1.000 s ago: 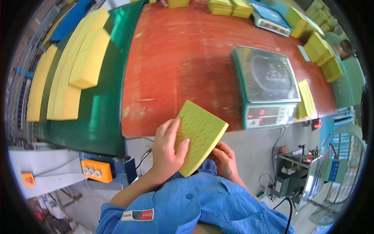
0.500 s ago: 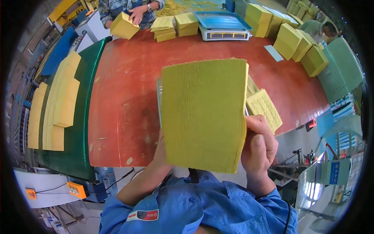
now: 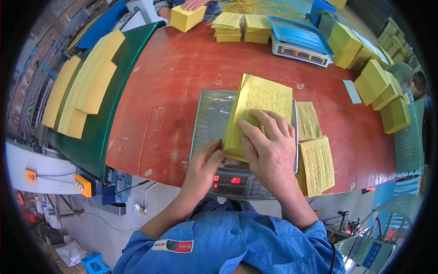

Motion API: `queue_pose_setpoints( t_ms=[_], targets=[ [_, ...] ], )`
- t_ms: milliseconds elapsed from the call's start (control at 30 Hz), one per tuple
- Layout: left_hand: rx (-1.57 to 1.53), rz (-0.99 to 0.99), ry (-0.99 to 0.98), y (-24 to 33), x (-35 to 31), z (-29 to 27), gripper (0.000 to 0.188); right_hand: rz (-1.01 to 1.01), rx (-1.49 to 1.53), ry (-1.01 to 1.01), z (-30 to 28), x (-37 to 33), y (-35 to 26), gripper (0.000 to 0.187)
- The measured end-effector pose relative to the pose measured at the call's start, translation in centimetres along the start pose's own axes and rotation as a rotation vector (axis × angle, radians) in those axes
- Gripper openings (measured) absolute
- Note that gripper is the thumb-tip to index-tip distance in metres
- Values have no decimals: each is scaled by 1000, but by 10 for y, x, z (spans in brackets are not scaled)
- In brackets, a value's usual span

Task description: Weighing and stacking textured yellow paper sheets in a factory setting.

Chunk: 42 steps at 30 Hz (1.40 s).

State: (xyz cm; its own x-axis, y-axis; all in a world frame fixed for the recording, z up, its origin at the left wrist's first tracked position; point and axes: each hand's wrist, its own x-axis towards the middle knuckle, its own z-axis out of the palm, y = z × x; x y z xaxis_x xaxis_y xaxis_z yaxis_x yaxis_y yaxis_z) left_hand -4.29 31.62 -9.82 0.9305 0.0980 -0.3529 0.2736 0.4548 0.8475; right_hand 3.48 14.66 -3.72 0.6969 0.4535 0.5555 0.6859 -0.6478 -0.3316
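A thick yellow paper stack (image 3: pixel 267 98), its upper face embossed with rows of round marks, is over the metal pan of a digital scale (image 3: pixel 212 107). It sits slightly askew, and I cannot tell whether it rests fully on the pan. My left hand (image 3: pixel 203 166) is closed at the stack's near left corner, its fingertips partly hidden by the paper. Across the embossed face lies my right hand (image 3: pixel 272 148), fingers spread and pressing on the sheets. Just right of the scale are embossed yellow sheets (image 3: pixel 318 166) and another embossed piece (image 3: pixel 309 119).
The red table (image 3: pixel 159 105) carries paper stacks (image 3: pixel 228 27) and a blue-trayed scale (image 3: pixel 301 39) along its far side. More stacks (image 3: pixel 372 84) stand at right. A green conveyor belt (image 3: pixel 98 148) with yellow blocks (image 3: pixel 91 82) runs at left. Opposite, a co-worker's hand (image 3: pixel 194 4) rests on a block.
The stack was held up with its plain face toward me; now it is lowered over the scale, embossed face showing. My right hand moved from its side edge onto that face. The view shifted.
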Motion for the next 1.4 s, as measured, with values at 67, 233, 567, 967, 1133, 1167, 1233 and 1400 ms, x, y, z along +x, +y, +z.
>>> queue_pose_setpoints(
  t_ms=[67, 233, 567, 967, 1133, 1167, 1233, 1400],
  targets=[
    [783, 568, 147, 5, -12, -1, 33, -24, -1, -11, 0, 2, -5, 30],
    [536, 619, 151, 31, -30, -24, 28, -65, 89, 26, 8, 10, -35, 33],
    [576, 998, 557, 112, -93, -210, 23, -282, 456, -124, 120, 79, -195, 42],
    [853, 1005, 956, 255, -54, -499, 13, -464, 602, -121, 374, 246, -381, 37],
    [1168, 903, 927, 299, 54, -624, 25, -431, 512, -117, 501, 314, -418, 40],
    [1152, 907, 910, 304, 77, -639, 25, -409, 463, -95, 525, 327, -417, 40],
    [1216, 535, 849, 313, 111, -667, 36, -378, 405, -77, 573, 344, -414, 40],
    [1160, 186, 623, 333, 129, -714, 46, -389, 289, -87, 612, 345, -421, 40]
  ],
)
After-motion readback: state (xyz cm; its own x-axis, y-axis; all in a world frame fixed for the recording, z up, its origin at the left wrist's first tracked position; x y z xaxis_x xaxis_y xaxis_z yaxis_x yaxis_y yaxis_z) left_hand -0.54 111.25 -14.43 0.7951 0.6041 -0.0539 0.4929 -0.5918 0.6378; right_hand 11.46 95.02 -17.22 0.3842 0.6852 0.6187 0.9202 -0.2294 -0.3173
